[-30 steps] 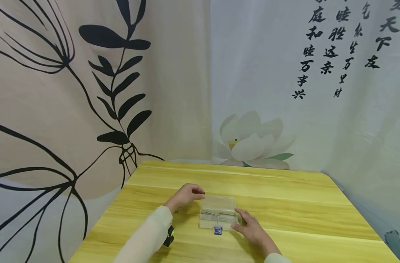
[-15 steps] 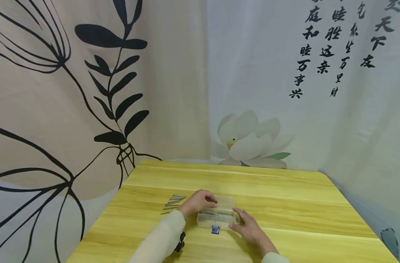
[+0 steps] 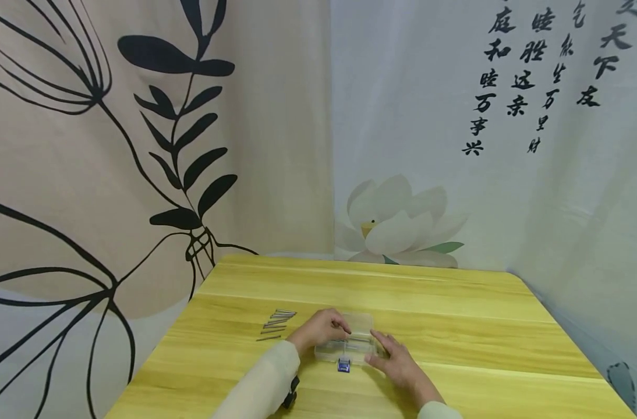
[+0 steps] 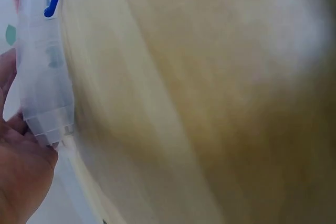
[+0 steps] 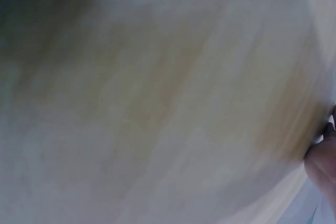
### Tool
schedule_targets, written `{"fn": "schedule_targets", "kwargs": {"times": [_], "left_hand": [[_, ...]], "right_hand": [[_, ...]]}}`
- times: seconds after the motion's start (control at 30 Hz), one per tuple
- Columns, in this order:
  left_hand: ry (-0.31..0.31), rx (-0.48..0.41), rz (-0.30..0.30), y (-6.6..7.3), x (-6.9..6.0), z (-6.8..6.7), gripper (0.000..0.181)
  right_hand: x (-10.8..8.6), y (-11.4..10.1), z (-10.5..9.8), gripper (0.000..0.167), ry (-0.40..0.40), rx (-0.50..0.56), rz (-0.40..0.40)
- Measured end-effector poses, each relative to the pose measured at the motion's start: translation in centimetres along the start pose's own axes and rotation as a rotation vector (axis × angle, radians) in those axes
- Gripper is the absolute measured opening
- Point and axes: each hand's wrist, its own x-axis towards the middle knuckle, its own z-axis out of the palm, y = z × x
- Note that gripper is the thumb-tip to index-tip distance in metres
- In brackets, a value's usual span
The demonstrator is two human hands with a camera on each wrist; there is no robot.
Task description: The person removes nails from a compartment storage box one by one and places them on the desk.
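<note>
- Cream cloth sleeves (image 3: 255, 381) reach in from the near side, a small black device (image 3: 291, 393) by the left wrist.
- A blue rectangular plastic latch (image 3: 343, 365) juts from the box's near edge, towards the person.
- The right hand (image 3: 399, 364) has its fingers loosely extended, touching the right edge of the box, thumb at the near corner.
- The clear, shallow, rectangular plastic box (image 3: 326, 353) sits on the table between the hands, its clear lid (image 3: 361, 322) opened towards the far side.
- The left hand (image 3: 320, 329) is over the box's left part, fingers bent downward; I cannot tell whether they pinch anything.
- Slender silver-grey metal rods (image 3: 276, 325) lie in a slanting row left of that hand, with a narrow gap of wood between.
- The yellow wood-grain table (image 3: 470, 331) runs broadly from the right hand to its right edge, and beyond the lid to its far edge.
- Behind hangs a pale printed curtain (image 3: 282, 145).
</note>
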Motion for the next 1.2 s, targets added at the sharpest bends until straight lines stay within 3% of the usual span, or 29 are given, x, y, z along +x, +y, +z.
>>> {"fn": "schedule_targets", "kwargs": {"times": [0.27, 0.77, 1.2], "left_hand": [[-0.003, 0.074, 0.023, -0.21, -0.55, 0.43, 0.004], [-0.041, 0.165, 0.070, -0.27, 0.24, 0.15, 0.011], [-0.105, 0.248, 0.069, -0.30, 0.19, -0.05, 0.015]], "right_hand": [[-0.20, 0.35, 0.34, 0.067, -0.007, 0.025, -0.009], [-0.04, 0.17, -0.15, 0.068, -0.019, 0.024, 0.007], [0.02, 0.18, 0.06, 0.068, -0.025, 0.038, -0.004]]}}
